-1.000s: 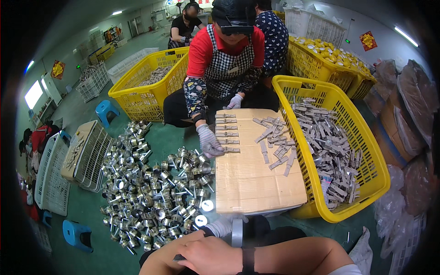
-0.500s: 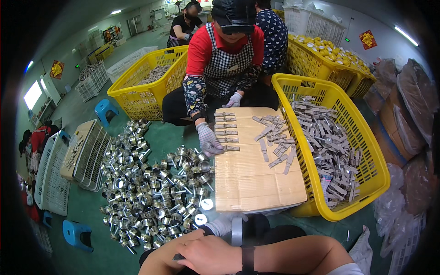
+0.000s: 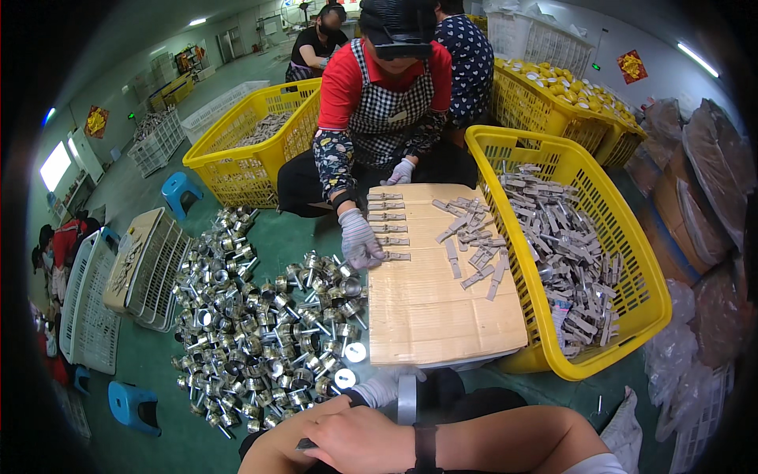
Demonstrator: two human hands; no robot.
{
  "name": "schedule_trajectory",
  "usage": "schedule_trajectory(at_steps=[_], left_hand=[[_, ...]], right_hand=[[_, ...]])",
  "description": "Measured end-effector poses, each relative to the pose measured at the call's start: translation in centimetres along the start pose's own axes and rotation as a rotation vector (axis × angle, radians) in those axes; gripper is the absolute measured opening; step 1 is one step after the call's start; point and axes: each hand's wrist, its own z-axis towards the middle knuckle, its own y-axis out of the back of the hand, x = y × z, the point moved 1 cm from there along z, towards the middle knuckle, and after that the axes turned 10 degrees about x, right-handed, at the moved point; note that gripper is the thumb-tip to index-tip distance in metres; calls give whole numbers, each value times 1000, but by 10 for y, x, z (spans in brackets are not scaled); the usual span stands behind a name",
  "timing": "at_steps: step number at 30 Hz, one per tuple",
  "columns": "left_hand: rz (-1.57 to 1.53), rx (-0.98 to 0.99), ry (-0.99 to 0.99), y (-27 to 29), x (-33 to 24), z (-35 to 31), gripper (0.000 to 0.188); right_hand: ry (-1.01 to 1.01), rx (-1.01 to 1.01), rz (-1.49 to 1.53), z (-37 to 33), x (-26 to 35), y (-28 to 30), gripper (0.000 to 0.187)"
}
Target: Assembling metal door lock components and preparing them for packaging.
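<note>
My right hand (image 3: 359, 439), bare with a dark band at the wrist, lies across my left forearm. Its fingers are curled in, and a small dark thing (image 3: 306, 444) shows at the thumb; what it is stays unclear. My left hand (image 3: 384, 387), in a pale glove, is by the near edge of a cardboard-topped work surface (image 3: 442, 332). Its fingers are mostly hidden beside a grey upright band (image 3: 407, 399). On the cardboard, several grey metal clips (image 3: 388, 228) lie in a column at left, with a loose pile of them (image 3: 474, 237) at right.
Across from me, a co-worker's gloved hand (image 3: 361, 241) touches the nearest clip in the column. Metal cups with stems (image 3: 268, 332) are heaped on the floor at left. A yellow crate (image 3: 572, 367) of clips stands at right, a blue stool (image 3: 134, 404) at far left.
The co-worker's gloved fingers shift slightly at the nearest clip of the column. The whole view has moved a little; my own hands keep their place.
</note>
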Motion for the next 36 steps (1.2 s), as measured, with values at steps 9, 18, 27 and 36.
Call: schedule_trajectory(at_steps=[9,18,27,36], left_hand=[[792,-19,-95,-12,-11,-7,20],[1023,-60,-129,-33,-27,-15,20],[922,-23,-123,-26,-18,-12,21],[792,-2,-108,-5,-6,-4,22]], right_hand=[[-30,43,4,1,0,-1,24],[-23,36,2,0,1,2,24],[-27,50,-9,-1,-1,-2,24],[-11,27,8,1,0,2,24]])
